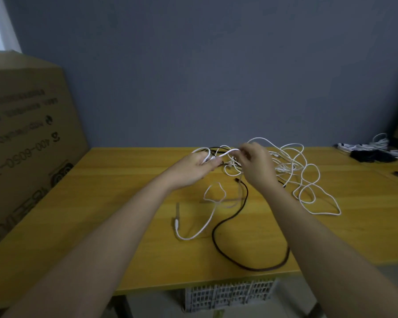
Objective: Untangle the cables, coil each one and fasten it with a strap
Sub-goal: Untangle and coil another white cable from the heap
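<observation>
Dim, flat indoor light w/ a muddy, underexposed cast overall. Brightest spot is a pale strip at the top-left corner, prob. daylight, blown out. Wall (216, 65) goes from mid grey at centre to darker at the corners (vignetting). Table (124, 191) top is evenly lit, no glare; soft faint shadows only, e.g. under the white cable (213, 214) near the front. Strong wide-angle distortion: table edges bow, cardboard box (28, 145) at left leans and stretches, forearms balloon toward the bottom corners. Whole frame is soft; both hands (left hand (193, 166), right hand (257, 166)) show motion blur, fingers smeared. Box print legible but fuzzy. Far-right cable pile (372, 148) is indistinct.
</observation>
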Tool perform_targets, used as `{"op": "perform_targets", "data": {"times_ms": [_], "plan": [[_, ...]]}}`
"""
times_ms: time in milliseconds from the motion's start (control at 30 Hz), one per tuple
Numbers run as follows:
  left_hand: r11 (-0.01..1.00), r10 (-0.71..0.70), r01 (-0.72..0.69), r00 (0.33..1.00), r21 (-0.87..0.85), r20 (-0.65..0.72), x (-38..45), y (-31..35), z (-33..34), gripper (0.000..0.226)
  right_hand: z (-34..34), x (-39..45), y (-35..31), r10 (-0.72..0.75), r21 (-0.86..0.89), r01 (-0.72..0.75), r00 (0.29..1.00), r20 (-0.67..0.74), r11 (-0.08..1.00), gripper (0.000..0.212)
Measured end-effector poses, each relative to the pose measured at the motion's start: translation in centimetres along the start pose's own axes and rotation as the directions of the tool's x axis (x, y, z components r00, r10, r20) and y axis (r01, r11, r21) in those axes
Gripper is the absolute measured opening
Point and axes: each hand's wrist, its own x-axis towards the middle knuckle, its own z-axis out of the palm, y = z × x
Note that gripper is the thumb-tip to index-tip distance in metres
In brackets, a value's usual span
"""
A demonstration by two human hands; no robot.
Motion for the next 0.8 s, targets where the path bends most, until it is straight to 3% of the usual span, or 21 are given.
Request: {"op": "perform_targets", "data": {"times_ms": [67,167,267,400,467,533,633,667,733,800], "plan": [[0.998,0.052,-0.051,0.999,0.038,-0.011,0.3,-0.2,-0.3,0.043,0.1,0.4,0.7,0.096,-0.050,-0.090,0.988,0.121,0.995,0.031],[0.995,0.058,-0.063,0.996,-0.078,-0.066,0.6,-0.2,-0.9,0.041,0.7,0.5,1.6,0.262,-0.044,-0.263,0.902,0.343,0.964,0.034],[0.990,0.031,-0.045,0.994,-0.135,-0.106,0.6,0.2,-1.2,0.038,1.3,0.6,1.8,0.359,0.070,-0.413,0.854,0.376,0.908,0.035],[0.978,-0.026,-0.015,0.980,-0.207,-0.195,1.4,1.2,-2.8,0.035,0.1,4.1,-0.1,0.270,0.008,-0.279,0.935,0.229,0.960,0.025],[0.953,-0.057,-0.022,0.967,-0.302,-0.250,2.4,1.9,-4.5,0.030,-1.7,7.5,-1.8,0.164,0.123,-0.172,0.984,0.067,0.977,0.018],[0.926,-0.072,-0.030,0.965,-0.376,-0.253,3.0,2.4,-6.2,0.029,-3.5,10.1,-3.4,0.062,0.264,-0.025,0.989,-0.132,0.964,0.020],[0.911,-0.064,-0.034,0.973,-0.411,-0.221,3.2,2.5,-6.9,0.032,-4.1,11.5,-4.8,-0.107,0.184,0.160,0.957,-0.270,0.970,0.029],[0.909,-0.056,-0.041,0.974,-0.414,-0.220,3.2,2.4,-6.8,0.033,-3.7,11.6,-4.6,-0.094,0.179,0.137,0.969,-0.230,0.974,0.030],[0.894,-0.043,-0.063,0.974,-0.444,-0.225,2.9,2.4,-6.7,0.035,-2.4,11.4,-3.7,0.027,0.183,-0.021,0.999,-0.026,0.983,0.025],[0.872,-0.044,-0.063,0.978,-0.486,-0.206,2.4,2.4,-6.5,0.038,-0.6,10.2,-2.8,0.092,0.059,-0.104,0.979,0.181,0.993,0.029]]}}
